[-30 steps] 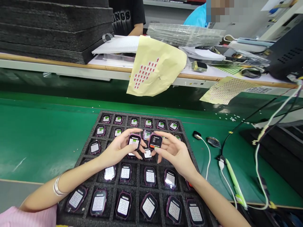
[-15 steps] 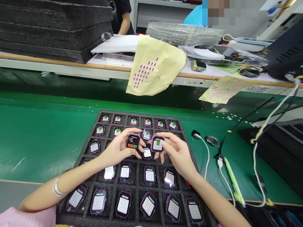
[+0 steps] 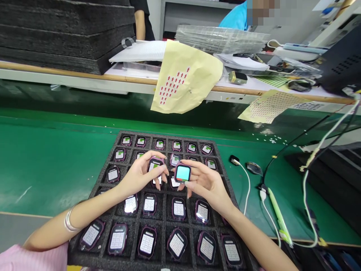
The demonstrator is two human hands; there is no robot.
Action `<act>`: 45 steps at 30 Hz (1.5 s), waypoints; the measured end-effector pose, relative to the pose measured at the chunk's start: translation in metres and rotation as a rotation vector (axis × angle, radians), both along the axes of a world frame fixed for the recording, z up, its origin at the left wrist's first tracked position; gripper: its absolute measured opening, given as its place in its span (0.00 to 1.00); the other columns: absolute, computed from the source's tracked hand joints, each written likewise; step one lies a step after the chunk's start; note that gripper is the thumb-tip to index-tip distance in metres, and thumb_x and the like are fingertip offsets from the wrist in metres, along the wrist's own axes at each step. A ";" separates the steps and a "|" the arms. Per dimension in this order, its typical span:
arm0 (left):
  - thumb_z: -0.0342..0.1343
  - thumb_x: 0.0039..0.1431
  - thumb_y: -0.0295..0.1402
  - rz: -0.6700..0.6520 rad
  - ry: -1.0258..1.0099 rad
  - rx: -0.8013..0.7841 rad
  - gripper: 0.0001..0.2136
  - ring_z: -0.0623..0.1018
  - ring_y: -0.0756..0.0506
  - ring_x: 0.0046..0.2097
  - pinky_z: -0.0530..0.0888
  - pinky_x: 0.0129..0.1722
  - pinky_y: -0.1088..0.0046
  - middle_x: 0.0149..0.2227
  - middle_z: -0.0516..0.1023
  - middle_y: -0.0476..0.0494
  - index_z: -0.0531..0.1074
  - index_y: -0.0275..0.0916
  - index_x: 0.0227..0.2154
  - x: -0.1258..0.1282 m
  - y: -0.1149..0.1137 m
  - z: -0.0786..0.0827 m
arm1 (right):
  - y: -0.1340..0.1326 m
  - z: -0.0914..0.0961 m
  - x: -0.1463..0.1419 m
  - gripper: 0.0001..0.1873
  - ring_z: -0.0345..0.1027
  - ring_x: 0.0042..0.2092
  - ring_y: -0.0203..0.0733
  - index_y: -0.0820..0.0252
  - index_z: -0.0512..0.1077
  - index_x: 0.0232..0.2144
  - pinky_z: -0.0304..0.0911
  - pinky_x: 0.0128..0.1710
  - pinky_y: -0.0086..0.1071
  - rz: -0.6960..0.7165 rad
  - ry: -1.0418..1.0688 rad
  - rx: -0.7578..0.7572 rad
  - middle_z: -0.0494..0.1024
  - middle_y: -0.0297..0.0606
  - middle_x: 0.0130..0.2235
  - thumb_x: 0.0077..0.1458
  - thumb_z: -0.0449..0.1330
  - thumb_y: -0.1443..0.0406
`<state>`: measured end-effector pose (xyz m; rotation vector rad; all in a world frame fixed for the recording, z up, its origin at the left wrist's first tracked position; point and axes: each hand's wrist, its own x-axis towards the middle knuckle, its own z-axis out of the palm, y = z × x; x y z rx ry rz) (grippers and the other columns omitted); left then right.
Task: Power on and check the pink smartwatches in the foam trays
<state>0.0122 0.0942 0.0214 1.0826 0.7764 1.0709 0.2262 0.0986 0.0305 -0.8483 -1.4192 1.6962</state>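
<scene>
A black foam tray with square pockets lies on the green belt and holds several purple-rimmed smartwatch bodies with lit screens. My left hand grips one watch body above the tray's middle, thumb and fingers curled round it. My right hand holds a second watch body close beside it, whose screen glows plain cyan with a red strip at the bottom. A silver bangle is on my left wrist.
Right of the tray lie two small charger pucks on white cables and a pale green pen-like tool. A yellow sticker sheet hangs off the far bench; stacked black foam trays sit at far left. People stand behind the bench.
The right-hand watch's screen changed from a white grid to plain cyan. The left-hand watch tipped forward and its screen changed too. Both hands stayed over the tray's middle.
</scene>
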 end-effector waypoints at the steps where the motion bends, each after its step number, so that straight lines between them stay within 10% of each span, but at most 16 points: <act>1: 0.56 0.56 0.27 0.000 -0.017 -0.002 0.14 0.76 0.48 0.33 0.77 0.25 0.75 0.34 0.73 0.44 0.62 0.37 0.45 0.000 0.000 0.001 | 0.000 0.000 0.000 0.23 0.74 0.33 0.42 0.57 0.66 0.51 0.69 0.23 0.28 -0.015 -0.014 0.005 0.76 0.42 0.39 0.53 0.64 0.68; 13: 0.59 0.54 0.26 -0.077 -0.025 -0.006 0.23 0.77 0.45 0.38 0.77 0.33 0.70 0.41 0.71 0.41 0.59 0.39 0.52 0.002 -0.003 -0.004 | 0.003 0.001 0.007 0.28 0.73 0.34 0.41 0.54 0.63 0.54 0.71 0.23 0.27 -0.015 -0.110 0.074 0.75 0.42 0.43 0.51 0.65 0.68; 21: 0.57 0.56 0.24 -0.146 0.091 0.035 0.29 0.76 0.43 0.46 0.74 0.45 0.62 0.43 0.68 0.44 0.52 0.47 0.56 0.007 -0.005 -0.010 | 0.002 -0.009 0.084 0.23 0.64 0.24 0.35 0.55 0.68 0.51 0.68 0.28 0.34 -0.140 -0.787 0.427 0.74 0.39 0.38 0.53 0.63 0.60; 27: 0.57 0.52 0.24 -0.317 0.191 0.044 0.24 0.76 0.45 0.39 0.75 0.34 0.69 0.41 0.69 0.44 0.56 0.43 0.51 0.041 0.003 -0.013 | -0.002 -0.031 0.122 0.19 0.65 0.49 0.50 0.56 0.67 0.51 0.64 0.48 0.42 -0.046 -0.988 0.608 0.68 0.44 0.49 0.57 0.59 0.60; 32: 0.59 0.48 0.22 -0.349 0.014 -0.080 0.26 0.75 0.48 0.38 0.73 0.31 0.75 0.41 0.68 0.44 0.56 0.42 0.49 0.069 0.008 -0.015 | -0.035 -0.019 0.110 0.23 0.59 0.54 0.51 0.54 0.60 0.57 0.59 0.52 0.44 -0.134 -1.012 0.728 0.63 0.46 0.52 0.60 0.56 0.63; 36: 0.57 0.54 0.27 -0.317 0.034 -0.028 0.20 0.75 0.49 0.35 0.72 0.30 0.75 0.39 0.69 0.45 0.58 0.40 0.48 0.076 0.010 -0.021 | -0.088 -0.011 0.074 0.21 0.63 0.42 0.47 0.58 0.66 0.46 0.63 0.39 0.38 0.183 -0.911 0.820 0.67 0.43 0.44 0.53 0.63 0.55; 39: 0.57 0.55 0.29 -0.320 0.048 -0.012 0.18 0.75 0.49 0.34 0.71 0.29 0.74 0.38 0.70 0.45 0.59 0.40 0.48 0.078 0.010 -0.025 | -0.117 -0.023 0.046 0.10 0.62 0.36 0.44 0.58 0.67 0.38 0.60 0.35 0.37 0.406 -0.947 1.003 0.70 0.39 0.38 0.56 0.61 0.61; 45: 0.61 0.51 0.25 -0.327 0.027 -0.012 0.23 0.74 0.49 0.37 0.71 0.38 0.71 0.39 0.70 0.46 0.59 0.40 0.48 0.082 0.012 -0.030 | -0.122 -0.048 0.032 0.06 0.56 0.30 0.40 0.59 0.67 0.35 0.51 0.31 0.35 0.377 -0.943 1.217 0.68 0.37 0.32 0.61 0.50 0.71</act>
